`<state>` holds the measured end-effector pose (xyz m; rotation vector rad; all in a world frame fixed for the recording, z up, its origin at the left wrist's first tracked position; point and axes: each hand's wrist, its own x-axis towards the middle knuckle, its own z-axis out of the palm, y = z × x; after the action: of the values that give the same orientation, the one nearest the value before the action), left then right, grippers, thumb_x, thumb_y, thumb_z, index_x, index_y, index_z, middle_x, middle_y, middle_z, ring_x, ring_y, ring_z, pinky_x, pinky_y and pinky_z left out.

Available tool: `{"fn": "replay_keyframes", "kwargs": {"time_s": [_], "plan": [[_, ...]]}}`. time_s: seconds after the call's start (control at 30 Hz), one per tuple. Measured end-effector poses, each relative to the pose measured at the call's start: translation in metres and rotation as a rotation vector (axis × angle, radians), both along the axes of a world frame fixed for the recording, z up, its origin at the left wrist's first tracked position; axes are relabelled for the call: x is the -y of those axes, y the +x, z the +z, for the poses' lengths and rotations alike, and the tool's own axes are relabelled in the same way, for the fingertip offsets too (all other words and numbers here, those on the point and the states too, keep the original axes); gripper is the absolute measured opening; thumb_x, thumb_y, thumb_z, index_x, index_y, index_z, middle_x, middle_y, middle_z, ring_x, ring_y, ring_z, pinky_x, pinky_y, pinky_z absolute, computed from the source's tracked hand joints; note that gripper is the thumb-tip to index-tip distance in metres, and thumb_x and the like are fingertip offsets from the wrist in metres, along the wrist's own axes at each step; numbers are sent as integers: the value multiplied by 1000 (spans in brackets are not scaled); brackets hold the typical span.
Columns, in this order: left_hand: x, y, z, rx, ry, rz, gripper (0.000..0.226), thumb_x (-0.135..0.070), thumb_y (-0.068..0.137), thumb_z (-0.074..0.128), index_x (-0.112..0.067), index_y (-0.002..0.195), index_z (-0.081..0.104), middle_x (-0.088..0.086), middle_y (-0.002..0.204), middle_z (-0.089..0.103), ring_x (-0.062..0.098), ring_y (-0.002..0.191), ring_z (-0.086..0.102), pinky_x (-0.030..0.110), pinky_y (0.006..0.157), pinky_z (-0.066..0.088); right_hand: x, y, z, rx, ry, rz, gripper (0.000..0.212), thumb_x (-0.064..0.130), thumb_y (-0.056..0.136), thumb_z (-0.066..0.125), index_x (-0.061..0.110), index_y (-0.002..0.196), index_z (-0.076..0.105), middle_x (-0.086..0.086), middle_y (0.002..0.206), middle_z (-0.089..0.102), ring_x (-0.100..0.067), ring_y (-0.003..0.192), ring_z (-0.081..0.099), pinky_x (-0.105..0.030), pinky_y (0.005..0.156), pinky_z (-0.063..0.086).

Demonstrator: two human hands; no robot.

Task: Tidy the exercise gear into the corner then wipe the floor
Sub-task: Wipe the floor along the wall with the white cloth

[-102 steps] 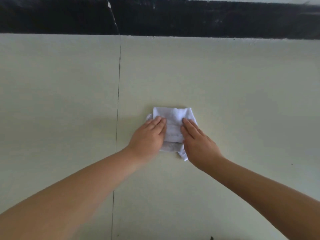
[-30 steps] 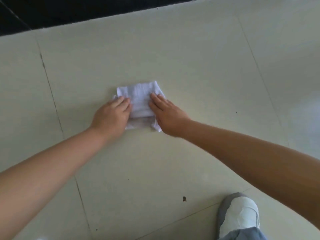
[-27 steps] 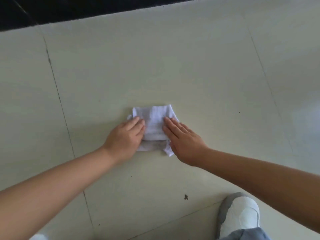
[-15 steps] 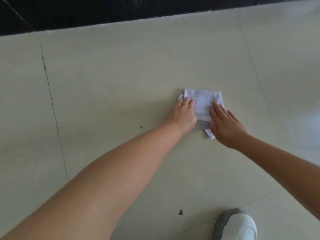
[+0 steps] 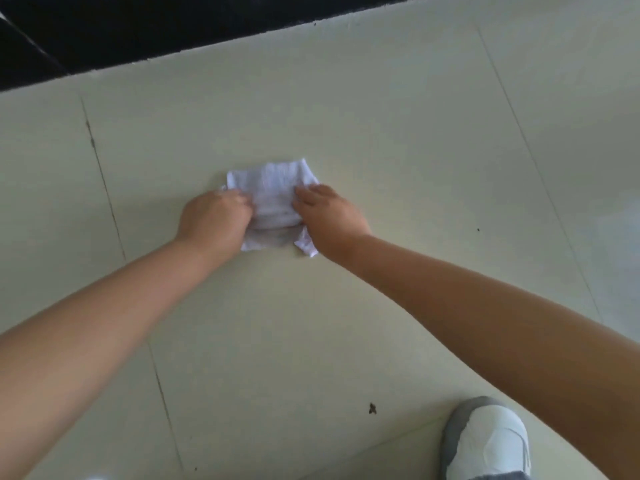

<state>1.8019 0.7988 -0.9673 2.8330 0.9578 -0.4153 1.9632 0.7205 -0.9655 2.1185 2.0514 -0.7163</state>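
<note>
Both hands pressed a folded white cloth flat against the pale tiled floor, a little left of the frame's centre. The left hand lay on the cloth's left side with its fingers curled under, knuckles up, bunching the edge rather than lying flat; whether it truly pinched the fabric could not be told. The right hand rested on the right side with fingers stretched out and lightly spread, palm down, pinning the cloth and gripping nothing. The near corners of the cloth stuck out loose below both wrists, the right one flaring toward the lower centre.

No exercise gear was in view, so the wiping part of the task appeared to be under way.

Several risks followed from this. The loose near corners could fold under or drag during a stroke, so that the cloth rolled up and wiped only a narrow band. With one hand curled and the other flat, uneven pressure could twist the cloth or let it slip from under the flat palm. A dark speck lay near the bottom of the frame, well apart from the cloth and close to a white and grey shoe at lower right; strokes kept to mid-frame would likely miss it, and the shoe could tread it into wiped tile. Dirt in the grout line at the left might also be skipped.
</note>
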Motion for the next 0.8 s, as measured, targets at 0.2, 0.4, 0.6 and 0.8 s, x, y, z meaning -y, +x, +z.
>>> {"fn": "replay_keyframes", "kwargs": {"time_s": [0.2, 0.4, 0.6, 0.8], "plan": [[77, -3, 4, 157, -77, -254, 34, -14, 51, 30, -7, 34, 58, 3, 37, 56, 19, 32, 57, 13, 37, 42, 83, 1, 2, -75, 136, 152, 16, 5, 42, 74, 8, 57, 70, -4, 73, 74, -25, 48, 61, -18, 39, 49], [144, 63, 4, 213, -171, -497, 35, -10, 49, 29, -8, 27, 55, 0, 32, 52, 13, 29, 52, 9, 41, 42, 186, 43, 17, 108, -50, 60, 18, 4, 39, 74, 13, 54, 68, 1, 61, 68, -19, 43, 60, -18, 34, 45], [207, 124, 2, 206, -352, -566, 37, -40, 8, 82, -17, 24, 56, -4, 30, 53, 3, 32, 54, 9, 41, 42, 237, 80, 53, 226, -307, -231, 39, -1, 23, 84, 19, 49, 64, 7, 55, 62, -13, 48, 62, -16, 39, 49], [191, 146, 31, -60, -329, -570, 27, -30, 74, 73, -8, 89, 75, 14, 96, 72, 24, 95, 67, 24, 82, 47, 216, 80, 51, 274, -426, -626, 29, -3, 82, 48, 3, 108, 62, -11, 119, 58, -26, 114, 53, -29, 89, 46]]}}
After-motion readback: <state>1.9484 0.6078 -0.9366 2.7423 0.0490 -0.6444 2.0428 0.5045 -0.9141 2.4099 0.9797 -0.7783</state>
